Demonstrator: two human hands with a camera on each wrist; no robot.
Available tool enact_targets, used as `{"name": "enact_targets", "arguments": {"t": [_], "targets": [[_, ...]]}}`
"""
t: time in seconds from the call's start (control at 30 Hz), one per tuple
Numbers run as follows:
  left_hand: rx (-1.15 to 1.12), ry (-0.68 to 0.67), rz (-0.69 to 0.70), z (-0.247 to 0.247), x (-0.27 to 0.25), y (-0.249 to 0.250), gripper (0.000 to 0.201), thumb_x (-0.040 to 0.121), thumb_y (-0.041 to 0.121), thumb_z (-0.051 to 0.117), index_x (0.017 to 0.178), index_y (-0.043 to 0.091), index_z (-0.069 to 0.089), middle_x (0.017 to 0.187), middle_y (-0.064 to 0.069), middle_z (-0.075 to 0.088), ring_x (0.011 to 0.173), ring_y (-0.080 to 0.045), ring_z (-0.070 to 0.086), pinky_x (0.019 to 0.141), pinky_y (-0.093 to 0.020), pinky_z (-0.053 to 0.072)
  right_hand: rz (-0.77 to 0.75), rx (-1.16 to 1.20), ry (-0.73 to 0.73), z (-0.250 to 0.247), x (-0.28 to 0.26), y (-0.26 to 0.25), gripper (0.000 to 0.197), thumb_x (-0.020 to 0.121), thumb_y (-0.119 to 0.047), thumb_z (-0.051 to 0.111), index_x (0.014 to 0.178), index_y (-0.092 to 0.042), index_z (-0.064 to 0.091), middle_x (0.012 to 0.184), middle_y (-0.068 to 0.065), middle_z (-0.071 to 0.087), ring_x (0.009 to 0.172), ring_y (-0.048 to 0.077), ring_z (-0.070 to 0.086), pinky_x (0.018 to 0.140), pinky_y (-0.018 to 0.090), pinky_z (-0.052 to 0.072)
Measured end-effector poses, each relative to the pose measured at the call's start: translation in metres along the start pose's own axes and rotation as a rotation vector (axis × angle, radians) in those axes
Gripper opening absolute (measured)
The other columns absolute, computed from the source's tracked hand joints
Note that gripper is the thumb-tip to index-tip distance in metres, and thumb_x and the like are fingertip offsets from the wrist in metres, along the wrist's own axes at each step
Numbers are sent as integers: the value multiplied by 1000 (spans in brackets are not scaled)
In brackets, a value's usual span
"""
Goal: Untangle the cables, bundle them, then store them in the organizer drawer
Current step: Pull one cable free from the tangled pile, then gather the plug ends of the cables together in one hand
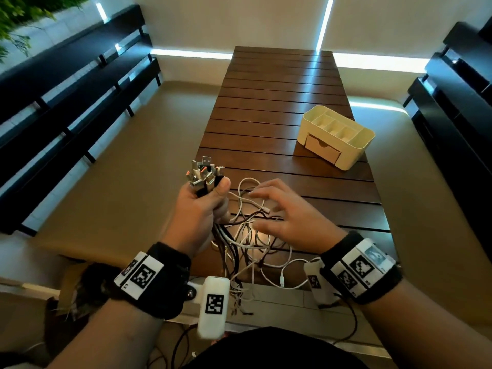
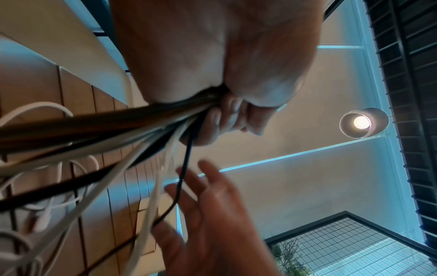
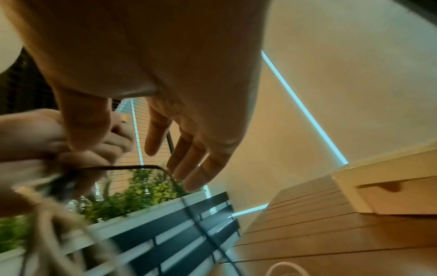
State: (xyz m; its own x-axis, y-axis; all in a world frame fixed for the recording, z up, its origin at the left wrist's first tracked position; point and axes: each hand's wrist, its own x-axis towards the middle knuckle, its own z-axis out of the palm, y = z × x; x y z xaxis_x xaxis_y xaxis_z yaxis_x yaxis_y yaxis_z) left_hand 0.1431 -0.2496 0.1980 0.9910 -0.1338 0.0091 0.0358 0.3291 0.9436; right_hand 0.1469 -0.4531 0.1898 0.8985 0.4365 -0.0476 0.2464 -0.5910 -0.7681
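Many cables (image 1: 247, 235) lie in a messy pile at the lower middle of the head view, on the near end of the brown desk (image 1: 279, 83). Our left hand (image 1: 198, 209) is wrapped tight around a bunch of them, and their plug ends (image 1: 203, 173) stick up above our fist. Our right hand (image 1: 287, 214) floats just over the pile with its fingers spread and holds nothing. The cream organizer (image 1: 336, 137) stands on the desk at the right middle, well apart from the pile, and its little drawer (image 1: 322, 149) is closed. Black benches (image 1: 66, 102) stand at the left and right edges. Green plants (image 1: 21, 14) fill the upper left corner.
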Motion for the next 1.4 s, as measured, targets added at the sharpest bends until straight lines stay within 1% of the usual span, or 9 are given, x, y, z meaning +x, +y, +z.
{"name": "enact_targets", "arguments": {"t": [0.17,0.33,0.57,0.67,0.77,0.87,1.0,1.17,1.4], "targets": [[-97,58,-30,6,-9,-10,27,98,19,59,73,18,49,56,3,29,45,-10,27,43,-23,31,-20,237,-161,38,1,-33,96,75,-41,84,151,-36,25,143,-22,43,128,-8,40,108,17,37],[-216,66,-41,2,-14,-5,25,91,20,61,73,18,43,56,5,27,45,-7,25,42,-20,29,97,312,-252,70,2,-33,45,85,-32,75,124,-37,53,113,-4,67,104,14,65,95,42,54],[-81,41,-17,-25,-20,-9,22,91,29,64,77,15,54,60,1,44,58,-17,53,67,-37,51,97,230,-88,100,-11,-15,7,95,-31,64,96,-37,62,75,-10,63,64,3,59,63,30,53],[-124,16,-83,-25,-25,-18,17,88,31,67,86,16,59,66,-3,53,66,-20,59,69,-37,55,138,223,-101,108,-14,-12,18,92,-34,68,84,-44,56,76,-12,63,68,1,59,68,28,51],[-121,30,-154,-20,-33,-32,17,90,27,68,81,17,59,63,-1,48,55,-15,47,54,-27,46,234,193,-242,108,-21,-3,25,83,-45,75,101,-35,61,95,1,69,81,19,67,75,41,60],[-11,12,-165,-20,-45,-46,23,88,30,70,83,13,56,62,-1,44,52,-13,40,51,-26,40,310,191,-374,94,-28,15,57,73,-50,82,122,-36,56,121,-7,62,109,12,60,94,38,53],[70,55,-174,-25,-50,-48,24,85,29,64,89,8,52,59,2,38,50,-12,35,51,-26,37,421,287,-186,64,-36,46,43,79,-44,77,117,-41,57,123,-13,58,111,3,56,92,28,48],[92,81,-160,-43,-47,-47,20,86,30,63,82,12,54,56,3,38,49,-11,34,51,-24,37,608,14,253,54,-43,89,14,89,-41,69,91,-29,61,94,-7,63,83,9,62,63,20,44],[114,91,-139,-54,-50,-46,25,88,30,62,73,15,49,50,6,35,45,-10,31,47,-26,30,736,-237,130,85,-48,128,27,87,-41,71,103,-22,60,102,-1,61,92,16,61,84,40,57]]}}
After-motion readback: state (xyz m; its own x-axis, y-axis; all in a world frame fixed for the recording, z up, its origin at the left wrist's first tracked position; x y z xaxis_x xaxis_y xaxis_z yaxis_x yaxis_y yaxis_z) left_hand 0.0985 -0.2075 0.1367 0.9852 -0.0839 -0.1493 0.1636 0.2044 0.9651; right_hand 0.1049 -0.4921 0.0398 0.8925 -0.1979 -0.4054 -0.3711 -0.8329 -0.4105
